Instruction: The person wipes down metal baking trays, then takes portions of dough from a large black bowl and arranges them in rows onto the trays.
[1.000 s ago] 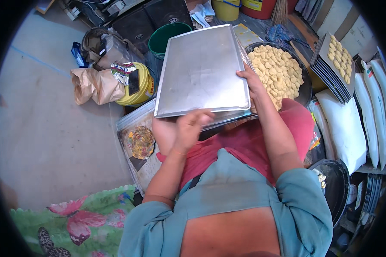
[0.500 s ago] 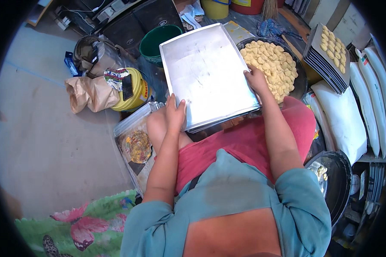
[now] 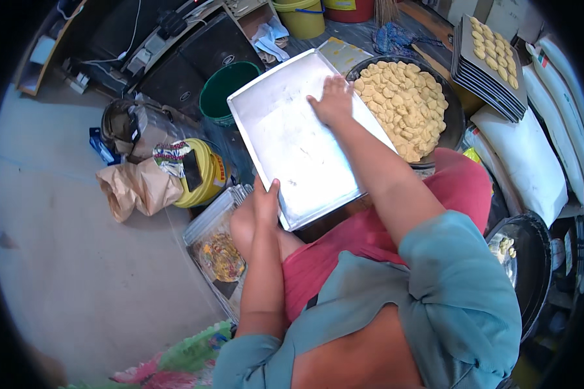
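A rectangular silver tray with raised rims rests tilted over my lap, some dark smudges on its inner surface. My left hand grips its lower left edge, fingers partly hidden by the rim. Near the upper right corner, my right hand lies flat on the metal with fingers apart. Just beyond that side of the tray is a wide black basin heaped with small pale-yellow dough pieces.
A stack of dark trays topped with dough pieces stands right, beside white sacks. Left are stained trays, a yellow bucket, a paper bag and a green bucket. A black tub sits lower right.
My right hand has left the tray's right edge and moved up onto its inner surface. My left hand moved down to grip the left edge, and the tray has turned slightly anticlockwise.
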Demonstrator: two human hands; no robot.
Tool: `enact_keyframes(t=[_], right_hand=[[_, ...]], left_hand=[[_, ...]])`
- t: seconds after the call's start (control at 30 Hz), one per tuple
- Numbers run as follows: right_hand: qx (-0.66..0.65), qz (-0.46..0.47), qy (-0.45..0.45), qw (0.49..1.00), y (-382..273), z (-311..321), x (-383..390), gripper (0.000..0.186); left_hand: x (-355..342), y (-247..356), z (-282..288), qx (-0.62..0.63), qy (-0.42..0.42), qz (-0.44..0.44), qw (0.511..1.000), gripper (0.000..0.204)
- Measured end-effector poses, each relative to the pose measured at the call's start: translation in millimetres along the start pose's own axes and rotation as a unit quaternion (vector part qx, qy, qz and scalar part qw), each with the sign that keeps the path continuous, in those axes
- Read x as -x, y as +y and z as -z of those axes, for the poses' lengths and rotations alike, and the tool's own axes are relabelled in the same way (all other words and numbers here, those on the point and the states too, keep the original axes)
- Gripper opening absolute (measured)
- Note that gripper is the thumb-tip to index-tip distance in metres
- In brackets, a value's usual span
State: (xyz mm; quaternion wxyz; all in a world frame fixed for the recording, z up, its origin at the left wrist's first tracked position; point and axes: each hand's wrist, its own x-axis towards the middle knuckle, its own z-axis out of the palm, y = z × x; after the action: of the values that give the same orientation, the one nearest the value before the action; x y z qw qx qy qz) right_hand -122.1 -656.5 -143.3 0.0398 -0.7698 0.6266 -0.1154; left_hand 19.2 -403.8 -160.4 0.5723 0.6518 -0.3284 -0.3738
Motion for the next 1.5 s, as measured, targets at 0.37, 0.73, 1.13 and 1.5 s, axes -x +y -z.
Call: enact_keyframes(t=[0.37, 0.73, 1.13, 1.5], right_hand=[[-0.432, 0.442, -0.398, 0.678, -208, -26, 91, 0.070], [-0.027, 0.264, -0.026, 0.964, 24, 2, 83, 0.073], [-0.022, 0.186, -0.122, 0.975, 315, 60, 75, 0.070], [-0.002, -0.054, -0.468, 0.882, 453, -60, -52, 0.097]], left_hand=[[-9, -20, 12, -0.075, 0.007, -0.029, 0.997, 0.054], [0, -9, -6, -0.014, 0.036, 0.009, 0.999, 0.073], [-37, 74, -102, -0.484, -0.052, -0.325, 0.811, 0.055], [-239, 50, -411, -0.486, -0.421, -0.100, 0.759, 0.062]])
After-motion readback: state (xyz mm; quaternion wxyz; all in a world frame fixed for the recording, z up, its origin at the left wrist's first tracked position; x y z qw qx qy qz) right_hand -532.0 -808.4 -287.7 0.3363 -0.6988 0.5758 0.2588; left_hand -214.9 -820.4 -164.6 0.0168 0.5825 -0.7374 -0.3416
